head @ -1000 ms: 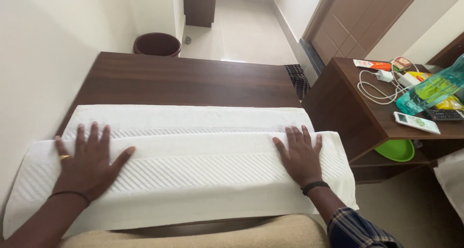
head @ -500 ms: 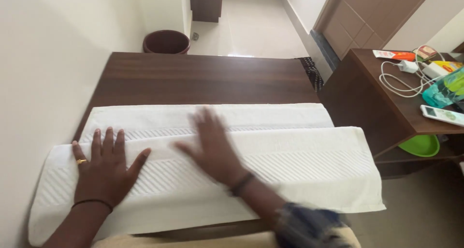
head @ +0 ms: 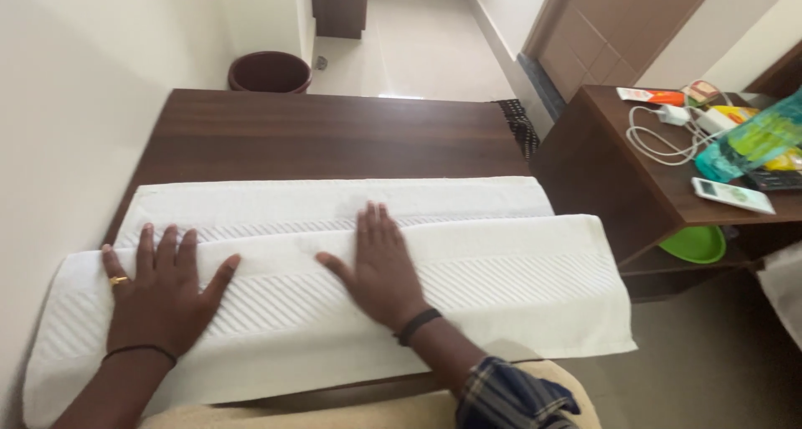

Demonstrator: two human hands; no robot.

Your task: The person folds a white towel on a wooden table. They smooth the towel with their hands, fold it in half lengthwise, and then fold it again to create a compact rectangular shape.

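Dark wood table [head: 334, 137] w/ folded white towel [head: 501, 287]. My left hand [head: 163, 291] and right hand [head: 380, 270]: fingers spread flat on towel, gripping nothing. Side shelf [head: 660, 187]: cable, remote, misc. items, prob. packets.

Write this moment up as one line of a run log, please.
left hand: flat on white towel, near its left end | right hand: flat on towel's middle | towel: folded lengthwise on dark wooden table

Far off on my left, a round dark-brown bin [head: 269, 71] sits on the pale tiled floor [head: 409, 45]. To my right stands a dark side table [head: 610, 170] carrying a white coiled cable [head: 660, 141], a white remote [head: 733, 194], an orange packet [head: 656, 96] and a teal plastic bag [head: 752, 145]. A green bowl [head: 693, 243] rests on its lower shelf.
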